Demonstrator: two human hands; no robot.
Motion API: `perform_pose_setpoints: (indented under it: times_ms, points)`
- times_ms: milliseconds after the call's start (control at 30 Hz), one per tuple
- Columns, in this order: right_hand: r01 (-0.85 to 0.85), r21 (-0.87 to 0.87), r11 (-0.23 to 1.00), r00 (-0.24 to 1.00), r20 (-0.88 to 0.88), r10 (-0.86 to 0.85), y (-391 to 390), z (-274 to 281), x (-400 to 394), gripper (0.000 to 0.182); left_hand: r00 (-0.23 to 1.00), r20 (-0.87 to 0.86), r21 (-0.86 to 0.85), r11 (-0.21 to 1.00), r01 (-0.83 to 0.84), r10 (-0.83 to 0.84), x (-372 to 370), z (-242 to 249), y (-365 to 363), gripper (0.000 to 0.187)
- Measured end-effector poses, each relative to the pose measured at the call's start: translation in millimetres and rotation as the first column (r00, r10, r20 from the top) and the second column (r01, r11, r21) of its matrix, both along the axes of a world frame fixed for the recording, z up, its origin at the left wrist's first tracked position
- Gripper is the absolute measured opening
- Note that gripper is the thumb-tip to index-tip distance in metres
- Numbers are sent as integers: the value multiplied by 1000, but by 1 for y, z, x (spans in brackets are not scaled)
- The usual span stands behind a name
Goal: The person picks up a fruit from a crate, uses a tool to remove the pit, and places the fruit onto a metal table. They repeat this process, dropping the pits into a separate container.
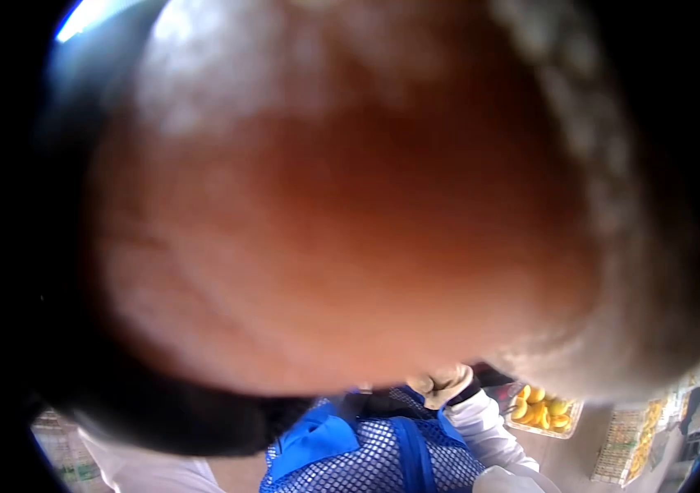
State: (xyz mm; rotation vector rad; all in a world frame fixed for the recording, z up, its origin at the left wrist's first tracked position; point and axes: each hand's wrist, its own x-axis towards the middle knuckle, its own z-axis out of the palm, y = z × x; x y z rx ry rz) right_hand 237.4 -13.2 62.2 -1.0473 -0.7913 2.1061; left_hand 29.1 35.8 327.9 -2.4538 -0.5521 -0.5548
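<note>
A huge blurred hand, seemingly my left hand [341, 271], covers most of the head view right at the lens. Bare skin fills its middle, and whitish knit glove fabric runs down its right side. A white sleeve [149, 464] and a dark band lie below it at lower left. In front of my chest is my right hand [442, 386], in a cream glove with a dark cuff and white sleeve. Its fingers look curled, partly hidden behind the blurred hand. Anything inside them cannot be made out. A blue mesh vest [366, 456] covers my torso.
To the right stands a light crate [570, 427] of yellow, rounded, fruit-like items. Farther right is another crate [612, 452] with yellowish contents. A pale crate-like grid [66, 452] shows at lower left. Grey floor [584, 460] lies between the crates on the right.
</note>
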Motion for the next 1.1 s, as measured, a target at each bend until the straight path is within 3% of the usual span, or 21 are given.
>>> perform_pose_setpoints:
  times_ms: [33,67,133,200,267,400,433,467,500,533,567,600,633,700,733,800,867,933,1033,1067,1100]
  points:
    - [-59,-125,990,996,-67,51,6,-14,2,34,1000,-3,11,1000,8,-8,1,4,0,43]
    - [-49,35,998,998,41,48,6,-1,1,36,1000,-5,15,1000,21,-21,4,9,0,43]
    - [-115,-9,993,991,-74,114,7,-17,5,35,999,1,5,999,52,-52,14,20,3,43]
    - [-84,112,990,978,-181,104,3,-22,0,33,997,35,19,998,61,-62,17,26,9,43]
    - [-98,-86,991,992,-84,91,10,-19,-1,33,990,108,67,994,82,-89,25,30,13,43]
    - [-42,8,999,996,-73,42,15,-16,9,32,911,411,89,993,-76,33,39,20,44,44]
    - [-54,143,988,998,45,48,19,-12,13,32,868,479,79,978,-191,131,39,2,49,46]
    - [-93,259,961,991,113,65,27,-4,20,32,826,450,-123,939,-320,340,37,-20,62,51]
    - [-56,304,951,988,156,8,33,6,26,32,832,430,-121,936,-332,350,28,-54,85,53]
    - [-31,347,937,979,200,-42,39,16,34,32,801,365,-478,834,-276,475,27,-66,89,57]
    - [28,387,922,970,213,-119,43,30,42,33,792,325,-520,797,-307,517,3,-117,122,56]
    - [79,423,903,956,224,-188,49,41,50,33,813,344,-392,859,-330,470,-20,-171,149,53]
    - [114,467,877,946,220,-240,58,46,61,35,778,300,-644,719,-261,552,-18,-176,141,48]
    - [216,449,867,911,227,-345,70,65,77,41,698,278,-848,511,-145,660,-57,-250,176,34]
    - [282,421,862,891,218,-398,72,77,80,41,755,263,-774,599,-207,601,-62,-264,178,28]
    - [163,625,763,797,373,-476,102,58,90,41,705,400,-818,575,-13,585,-91,-314,198,22]
    - [-86,811,578,582,512,-632,138,13,97,37,595,373,-891,453,16,712,-106,-340,207,20]
    - [-103,743,662,572,588,-572,133,30,95,43,475,429,-900,316,301,769,-120,-363,212,20]
    - [-173,720,672,453,664,-595,140,31,90,43,446,406,-909,301,288,798,-115,-344,200,17]
    - [-113,712,693,499,644,-580,142,28,89,44,477,334,-940,253,228,813,-110,-332,194,20]
    - [-40,627,778,545,666,-509,139,38,90,46,598,316,-921,390,7,736,-143,-381,227,23]
